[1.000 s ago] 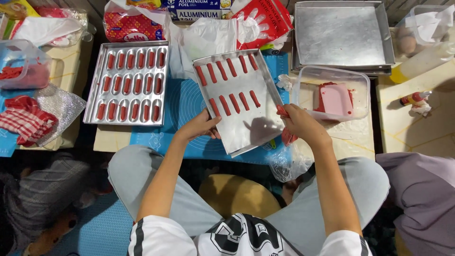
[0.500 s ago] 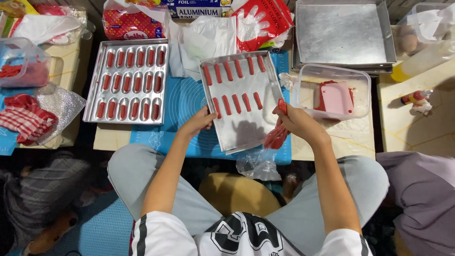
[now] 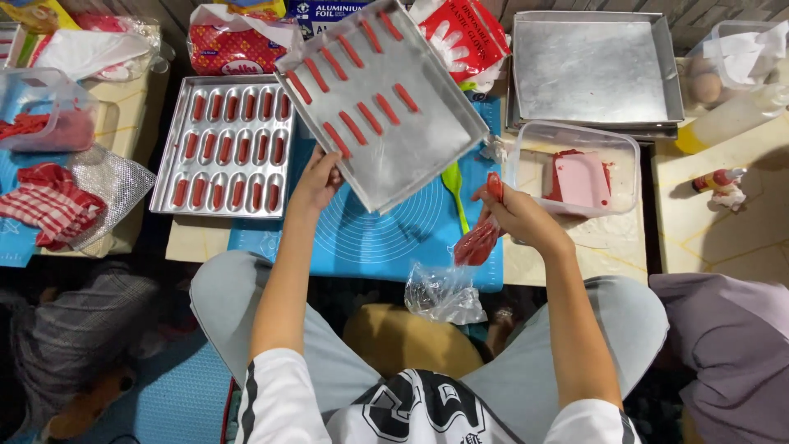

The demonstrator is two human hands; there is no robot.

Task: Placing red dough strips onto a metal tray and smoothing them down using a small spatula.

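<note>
Left hand (image 3: pixel 315 182) grips tilted tray (image 3: pixel 427 140) corner; right hand (image 3: pixel 516 215) clutches red piping bag (image 3: pixel 477 242).

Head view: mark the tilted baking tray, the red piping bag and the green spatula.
tilted baking tray (image 3: pixel 411 144), head view, bare metal floor below the red strips.
red piping bag (image 3: pixel 477 242), head view, bulging lower body.
green spatula (image 3: pixel 452 177), head view, its blade.

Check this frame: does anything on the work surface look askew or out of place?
Yes. The flat tray of red strips is tilted, skewed to the mould tray beside it, gripped by the left hand alone. A crumpled clear bag overhangs the blue mat.
</note>
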